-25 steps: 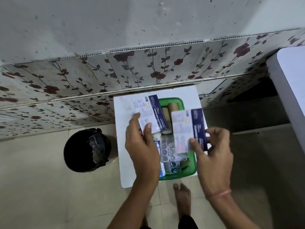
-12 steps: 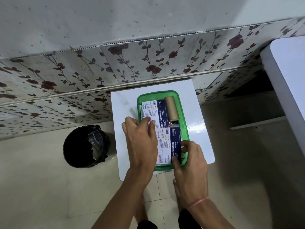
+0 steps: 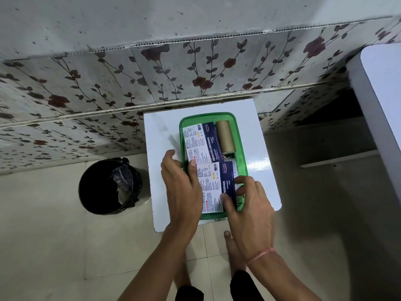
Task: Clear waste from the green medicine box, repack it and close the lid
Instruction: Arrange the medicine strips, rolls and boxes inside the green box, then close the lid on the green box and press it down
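Observation:
The green medicine box [image 3: 241, 148] stands open on a small white table [image 3: 258, 170]. Inside lie two white-and-navy dressing cartons: the far carton [image 3: 201, 143] and the near carton [image 3: 213, 187], end to end. A brown bandage roll [image 3: 225, 137] lies along the box's right side. My left hand [image 3: 181, 187] rests on the box's left edge, its thumb touching the seam between the cartons. My right hand [image 3: 247, 209] presses its fingers on the near carton's right end. Other contents lie hidden under the cartons. No lid is in view.
A black bin [image 3: 109, 185] with a liner stands on the tiled floor left of the table. A flowered wall panel runs behind. Another white surface [image 3: 382, 101] juts in at the right. My bare feet [image 3: 231, 246] stand below the table's near edge.
A second ago both hands held the cartons above the box. The cartons now lie inside it, and both hands have come down to press on them.

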